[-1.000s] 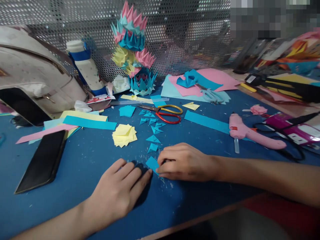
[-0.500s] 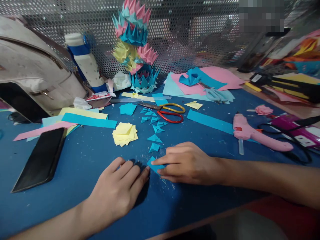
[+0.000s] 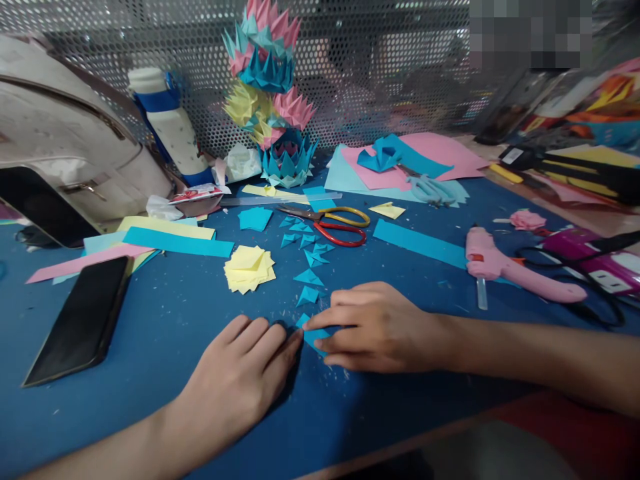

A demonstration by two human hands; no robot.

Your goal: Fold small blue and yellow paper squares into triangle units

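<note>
Nearer than the scissors (image 3: 319,216), the right hand's (image 3: 375,330) spread fingers press the blue paper (image 3: 314,340), apparently mid-fold, the left hand's (image 3: 240,373) curled, grip impossible to tell; next likely calls for aligning edges and creasing.

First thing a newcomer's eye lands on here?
Probably the spiky, multicoloured paper tower, standing at the back, left of centre, before the perforated metal panel. Next, likely the pink glue gun lying at right and the scissors with one yellow and one red handle mid-table. In front, the right hand has fingers on a small blue paper piece, with the left hand at its left.
</note>
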